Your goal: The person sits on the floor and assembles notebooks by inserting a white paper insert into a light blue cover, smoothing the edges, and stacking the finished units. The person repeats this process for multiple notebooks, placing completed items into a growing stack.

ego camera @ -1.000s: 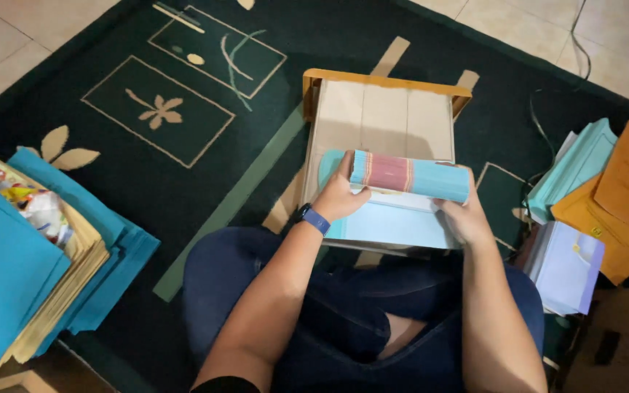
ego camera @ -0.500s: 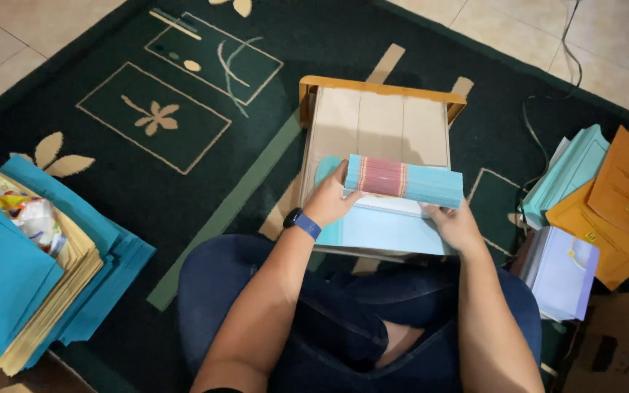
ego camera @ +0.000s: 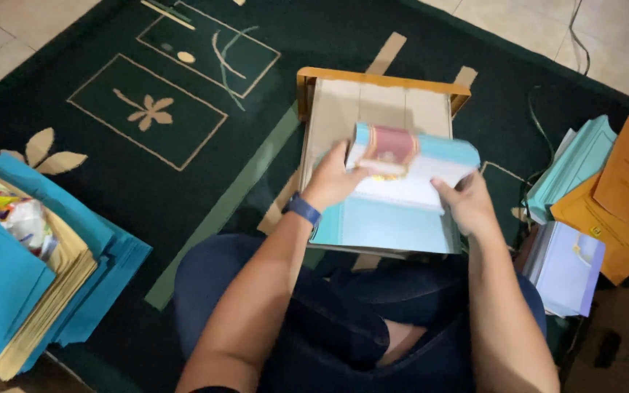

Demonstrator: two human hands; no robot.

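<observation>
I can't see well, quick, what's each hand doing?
Left hand: holding the light blue booklet by its left edge.
Right hand: holding the booklet's right side.

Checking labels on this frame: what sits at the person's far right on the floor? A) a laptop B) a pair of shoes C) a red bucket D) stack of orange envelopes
D: a stack of orange envelopes lies at the right edge, beside pale teal sheets, while both hands, left hand and right hand, grip the light blue booklet.

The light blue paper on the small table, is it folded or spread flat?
Partly folded: both hands lift the light blue paper's far edge over.
</observation>
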